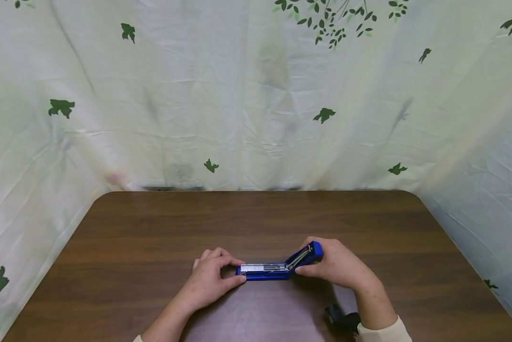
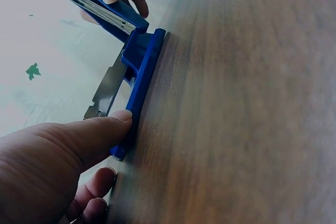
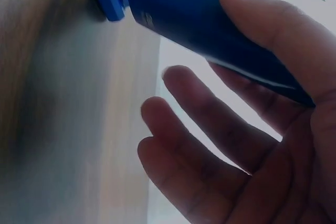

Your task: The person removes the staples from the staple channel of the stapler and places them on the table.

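Observation:
A blue stapler [image 1: 266,276] lies on the table with its top cover [image 3: 184,11] swung up and back to the right. Its metal staple channel [image 2: 107,88] is exposed above the base. My left hand [image 1: 209,280] pinches the base's left end between thumb and fingertips; the left wrist view shows the thumb [image 2: 100,132] against the base's side. My right hand [image 1: 337,263] grips the raised cover between thumb and index finger. In the right wrist view its other fingers [image 3: 197,108] are spread below the cover.
The brown wooden table [image 1: 153,223] has rounded far corners. Behind and beside it hangs a pale curtain [image 1: 239,95] with green leaf prints. A black strapped device [image 1: 341,319] sits at the right wrist, by the cream sleeve [image 1: 386,331].

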`<action>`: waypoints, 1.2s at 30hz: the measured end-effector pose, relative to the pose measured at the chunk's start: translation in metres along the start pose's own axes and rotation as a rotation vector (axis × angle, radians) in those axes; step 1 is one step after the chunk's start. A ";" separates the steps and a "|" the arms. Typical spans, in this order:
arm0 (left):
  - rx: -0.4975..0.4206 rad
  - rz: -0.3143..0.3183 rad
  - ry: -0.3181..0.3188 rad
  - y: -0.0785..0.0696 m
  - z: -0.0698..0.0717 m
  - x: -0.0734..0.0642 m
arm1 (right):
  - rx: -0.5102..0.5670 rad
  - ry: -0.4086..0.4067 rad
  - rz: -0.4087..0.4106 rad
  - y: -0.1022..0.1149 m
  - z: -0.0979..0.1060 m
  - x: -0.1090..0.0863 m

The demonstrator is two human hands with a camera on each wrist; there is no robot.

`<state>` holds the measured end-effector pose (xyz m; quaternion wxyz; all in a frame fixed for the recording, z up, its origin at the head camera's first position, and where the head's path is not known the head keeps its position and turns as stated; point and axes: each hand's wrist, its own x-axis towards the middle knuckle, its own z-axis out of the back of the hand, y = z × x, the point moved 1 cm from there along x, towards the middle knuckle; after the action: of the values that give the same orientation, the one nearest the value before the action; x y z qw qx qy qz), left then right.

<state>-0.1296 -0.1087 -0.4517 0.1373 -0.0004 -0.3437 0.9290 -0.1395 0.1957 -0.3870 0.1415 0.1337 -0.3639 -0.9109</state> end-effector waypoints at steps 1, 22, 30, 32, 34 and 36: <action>-0.001 -0.001 0.000 0.000 0.000 0.000 | -0.002 0.004 -0.009 -0.001 0.001 0.000; -0.020 0.008 0.001 -0.001 -0.002 -0.002 | -0.125 0.029 -0.107 -0.016 0.016 -0.010; -0.021 0.004 -0.004 0.000 -0.002 -0.002 | -0.175 0.032 -0.109 -0.019 0.014 -0.010; -0.022 0.005 -0.004 0.000 -0.002 -0.002 | -0.172 0.033 -0.115 -0.018 0.013 -0.010; -0.024 0.008 -0.005 0.000 -0.002 -0.002 | -0.171 0.033 -0.118 -0.017 0.013 -0.010; -0.025 0.010 -0.004 0.000 -0.002 -0.002 | -0.174 0.033 -0.122 -0.017 0.013 -0.010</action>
<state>-0.1277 -0.1080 -0.4530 0.1319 -0.0017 -0.3555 0.9253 -0.1375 0.2189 -0.3882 0.1027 0.1577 -0.2722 -0.9437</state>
